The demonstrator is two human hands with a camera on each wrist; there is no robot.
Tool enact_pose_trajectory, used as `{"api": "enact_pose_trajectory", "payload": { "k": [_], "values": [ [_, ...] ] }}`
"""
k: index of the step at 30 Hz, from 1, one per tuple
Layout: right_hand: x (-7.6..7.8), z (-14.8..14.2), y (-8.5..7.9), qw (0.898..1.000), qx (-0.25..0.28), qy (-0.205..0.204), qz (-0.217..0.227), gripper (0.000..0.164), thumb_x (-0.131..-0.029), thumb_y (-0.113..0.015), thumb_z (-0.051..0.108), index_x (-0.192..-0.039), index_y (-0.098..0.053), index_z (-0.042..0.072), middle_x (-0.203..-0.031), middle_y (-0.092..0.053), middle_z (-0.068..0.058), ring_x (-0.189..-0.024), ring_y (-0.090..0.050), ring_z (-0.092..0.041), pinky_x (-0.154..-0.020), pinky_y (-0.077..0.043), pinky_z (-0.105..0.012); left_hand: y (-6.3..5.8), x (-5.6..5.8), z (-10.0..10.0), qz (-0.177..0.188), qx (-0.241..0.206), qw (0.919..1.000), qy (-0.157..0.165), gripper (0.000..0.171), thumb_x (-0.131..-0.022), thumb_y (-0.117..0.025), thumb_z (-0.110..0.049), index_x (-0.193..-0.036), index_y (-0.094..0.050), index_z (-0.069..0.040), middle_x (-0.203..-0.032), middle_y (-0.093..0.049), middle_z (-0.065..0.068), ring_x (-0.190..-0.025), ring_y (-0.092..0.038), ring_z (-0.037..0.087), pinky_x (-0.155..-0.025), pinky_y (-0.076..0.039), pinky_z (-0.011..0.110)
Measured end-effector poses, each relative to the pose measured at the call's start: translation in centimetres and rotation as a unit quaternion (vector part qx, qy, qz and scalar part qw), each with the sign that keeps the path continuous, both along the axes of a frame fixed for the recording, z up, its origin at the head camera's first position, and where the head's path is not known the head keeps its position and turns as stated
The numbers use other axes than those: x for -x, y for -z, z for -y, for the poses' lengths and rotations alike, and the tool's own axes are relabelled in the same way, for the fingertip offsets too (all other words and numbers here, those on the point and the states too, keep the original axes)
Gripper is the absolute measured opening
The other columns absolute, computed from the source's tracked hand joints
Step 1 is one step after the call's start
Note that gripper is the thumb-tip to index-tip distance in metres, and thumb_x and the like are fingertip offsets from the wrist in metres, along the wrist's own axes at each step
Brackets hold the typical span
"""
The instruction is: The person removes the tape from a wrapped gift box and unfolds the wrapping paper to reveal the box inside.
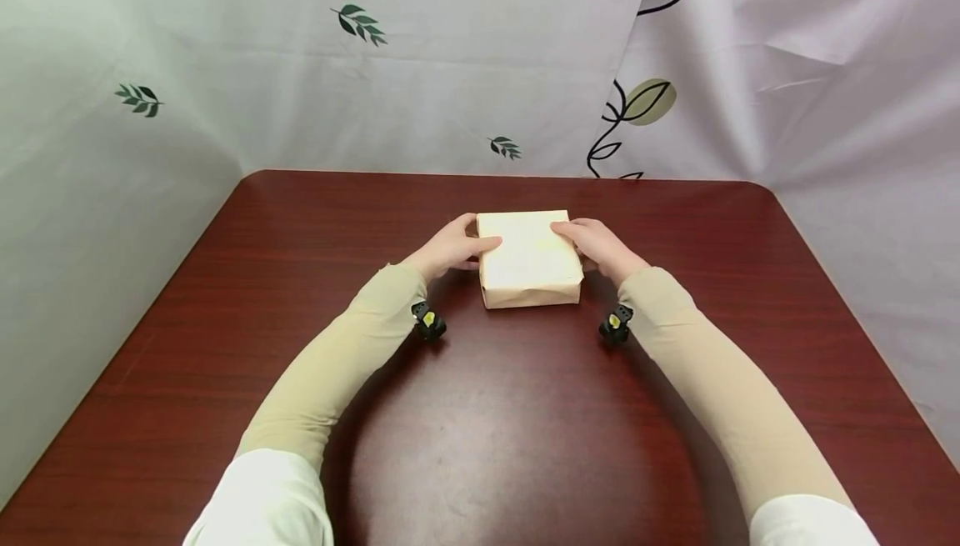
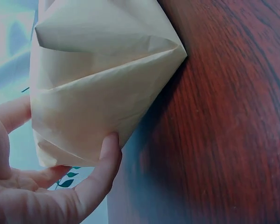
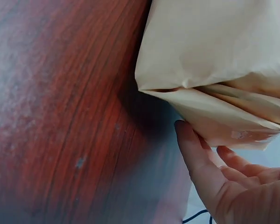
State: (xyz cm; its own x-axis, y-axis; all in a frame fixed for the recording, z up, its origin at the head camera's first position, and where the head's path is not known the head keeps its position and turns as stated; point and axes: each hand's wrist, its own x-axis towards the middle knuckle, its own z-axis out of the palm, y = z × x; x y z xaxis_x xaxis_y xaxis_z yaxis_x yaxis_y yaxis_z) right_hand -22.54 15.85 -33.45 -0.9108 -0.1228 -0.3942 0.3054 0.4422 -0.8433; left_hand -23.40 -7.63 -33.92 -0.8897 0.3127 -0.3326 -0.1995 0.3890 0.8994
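Note:
A box wrapped in pale cream paper [image 1: 528, 258] lies between both hands, toward the far side of the table. My left hand [image 1: 453, 247] grips its left end, thumb over the top and other fingers low on the side. At the right end my right hand [image 1: 597, 246] holds it the same way, thumb on top. Folded paper flaps show on the left end of the wrapped box [image 2: 98, 88] in the left wrist view. On the right end, the wrapping [image 3: 214, 112] has layered folds that gape slightly, with a shiny patch like clear tape near the fingers.
The dark red wood-grain table [image 1: 510, 413] has rounded far corners. Behind it hangs a white curtain [image 1: 450, 71] with leaf prints, and similar cloth flanks both sides. Small black cameras [image 1: 428, 322] sit at both wrists, close above the tabletop.

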Motion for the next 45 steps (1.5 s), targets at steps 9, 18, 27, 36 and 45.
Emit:
{"api": "enact_pose_trajectory", "payload": {
  "k": [9,18,27,36,45],
  "values": [
    [-0.1,-0.6,-0.1,1.0,-0.004,-0.007,0.003,0.059,-0.097,-0.047,0.038,-0.143,-0.036,0.002,-0.133,-0.047,-0.019,-0.115,-0.053,-0.031,-0.089,-0.05,-0.041,-0.2,-0.1,-0.1,-0.016,0.002,0.9998,-0.012,0.08,-0.088,-0.066,-0.017,-0.15,-0.017,-0.009,-0.133,-0.043,0.022,-0.111,-0.056,0.029,-0.089,-0.051,0.041],
    [-0.2,-1.2,-0.8,1.0,0.013,0.015,-0.011,0.055,-0.097,-0.05,0.031,-0.141,-0.037,0.003,-0.14,-0.044,-0.017,-0.126,-0.047,-0.032,-0.101,-0.042,-0.046,-1.6,-0.8,0.2,-0.03,0.007,0.9988,-0.037,0.079,-0.087,-0.067,-0.016,-0.151,-0.02,-0.014,-0.136,-0.041,0.021,-0.11,-0.057,0.031,-0.088,-0.052,0.042],
    [-0.9,-1.2,-2.0,0.997,0.01,0.032,-0.064,0.048,-0.097,-0.049,0.026,-0.136,-0.041,0.0,-0.142,-0.042,-0.017,-0.126,-0.047,-0.033,-0.105,-0.038,-0.046,-2.5,-2.0,0.9,-0.071,-0.006,0.9974,-0.013,0.053,-0.089,-0.065,-0.02,-0.136,-0.044,-0.006,-0.136,-0.043,0.019,-0.121,-0.05,0.029,-0.092,-0.05,0.042],
    [-1.8,-0.6,-2.3,0.986,-0.065,-0.011,-0.155,0.038,-0.093,-0.055,0.021,-0.125,-0.053,-0.001,-0.126,-0.055,-0.02,-0.116,-0.051,-0.032,-0.098,-0.041,-0.044,-1.3,-3.2,0.1,-0.188,0.093,0.9769,0.04,0.053,-0.086,-0.069,-0.028,-0.133,-0.053,-0.009,-0.138,-0.047,0.017,-0.124,-0.048,0.03,-0.1,-0.042,0.04],
    [-2.2,0.7,-1.9,0.963,-0.147,-0.056,-0.221,0.029,-0.087,-0.064,0.019,-0.112,-0.063,0.003,-0.11,-0.064,-0.017,-0.103,-0.059,-0.028,-0.087,-0.046,-0.04,-0.3,-3.9,-0.2,-0.228,0.167,0.956,0.079,0.054,-0.082,-0.074,-0.025,-0.13,-0.058,-0.006,-0.14,-0.035,0.024,-0.131,-0.037,0.031,-0.106,-0.036,0.039]
  ]
}}
